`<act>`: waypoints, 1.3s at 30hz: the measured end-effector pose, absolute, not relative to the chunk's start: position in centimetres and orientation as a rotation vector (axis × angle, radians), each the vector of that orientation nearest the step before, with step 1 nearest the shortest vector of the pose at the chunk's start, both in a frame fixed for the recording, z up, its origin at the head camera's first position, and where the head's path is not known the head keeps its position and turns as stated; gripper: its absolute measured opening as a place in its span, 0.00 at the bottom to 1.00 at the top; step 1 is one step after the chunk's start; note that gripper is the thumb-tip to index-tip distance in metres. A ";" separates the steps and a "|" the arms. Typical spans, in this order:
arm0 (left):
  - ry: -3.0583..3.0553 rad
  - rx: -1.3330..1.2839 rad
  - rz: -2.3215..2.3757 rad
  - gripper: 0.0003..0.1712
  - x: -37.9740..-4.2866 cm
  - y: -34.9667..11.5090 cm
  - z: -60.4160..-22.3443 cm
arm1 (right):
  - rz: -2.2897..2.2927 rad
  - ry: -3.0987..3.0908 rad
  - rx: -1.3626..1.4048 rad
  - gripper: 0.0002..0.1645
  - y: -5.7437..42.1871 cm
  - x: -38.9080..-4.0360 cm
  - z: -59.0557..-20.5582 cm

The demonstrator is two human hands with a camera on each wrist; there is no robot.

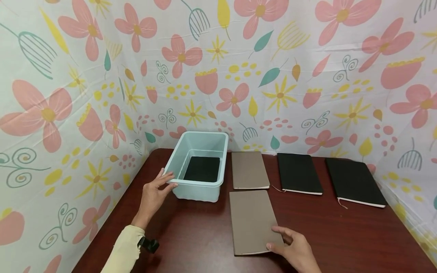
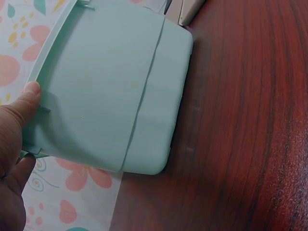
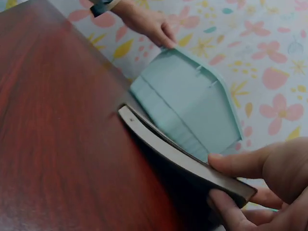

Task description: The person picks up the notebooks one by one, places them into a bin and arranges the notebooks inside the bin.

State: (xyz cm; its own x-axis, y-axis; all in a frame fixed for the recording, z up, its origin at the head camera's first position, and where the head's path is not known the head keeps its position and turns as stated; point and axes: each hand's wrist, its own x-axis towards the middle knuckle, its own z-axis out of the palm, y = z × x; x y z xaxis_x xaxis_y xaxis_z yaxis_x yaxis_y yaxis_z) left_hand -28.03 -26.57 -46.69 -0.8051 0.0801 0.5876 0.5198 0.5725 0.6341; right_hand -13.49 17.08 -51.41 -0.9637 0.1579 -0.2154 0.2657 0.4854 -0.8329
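A light blue plastic bin (image 1: 196, 192) stands at the table's left side with a black notebook (image 1: 202, 169) lying flat inside. My left hand (image 1: 154, 194) holds the bin's near left corner, thumb on the outer wall and fingers over the rim; the left wrist view shows the thumb (image 2: 32, 88) against the rim. With thumb and fingers, my right hand (image 1: 294, 247) pinches the lower right edge of a taupe notebook (image 1: 254, 223) in front of the bin. In the right wrist view this notebook's pale page edges (image 3: 178, 155) are between the right thumb and fingers, its held end tilted up.
Behind the held notebook lies another taupe notebook (image 1: 250, 170). To its right are two black notebooks, one nearer the middle (image 1: 298, 172) and one at the far right (image 1: 355, 182), both with ribbon markers. A floral cloth (image 1: 232, 76) hangs behind the dark red wooden table (image 1: 198, 235).
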 end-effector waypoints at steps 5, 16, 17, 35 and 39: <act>-2.306 -0.477 -1.170 0.22 -28.0 -26.5 -46.6 | -1.783 2.310 0.344 0.33 17.5 -13.4 -51.3; -2.313 -0.478 -1.170 0.22 -27.9 -26.4 -46.6 | -2.017 1.932 0.131 0.42 19.2 -13.3 -50.6; -2.313 -0.478 -1.170 0.22 -27.9 -26.4 -46.6 | -2.024 1.918 0.115 0.42 19.3 -13.2 -50.6; -2.314 -0.467 -1.186 0.22 -28.0 -26.5 -46.6 | -2.229 1.525 -0.024 0.28 21.3 -12.9 -49.9; -2.315 -0.470 -1.194 0.22 -28.0 -26.5 -46.7 | -2.244 1.480 -0.051 0.28 21.9 -12.9 -49.3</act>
State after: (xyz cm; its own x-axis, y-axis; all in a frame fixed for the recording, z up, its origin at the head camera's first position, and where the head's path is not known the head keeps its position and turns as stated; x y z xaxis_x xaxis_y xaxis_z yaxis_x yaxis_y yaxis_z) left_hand -28.00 -26.52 -46.66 -0.8208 0.0776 0.5659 0.5061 0.5579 0.6577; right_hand -12.86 21.87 -49.28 -0.8983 -0.3854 -0.2110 0.3458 -0.3237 -0.8807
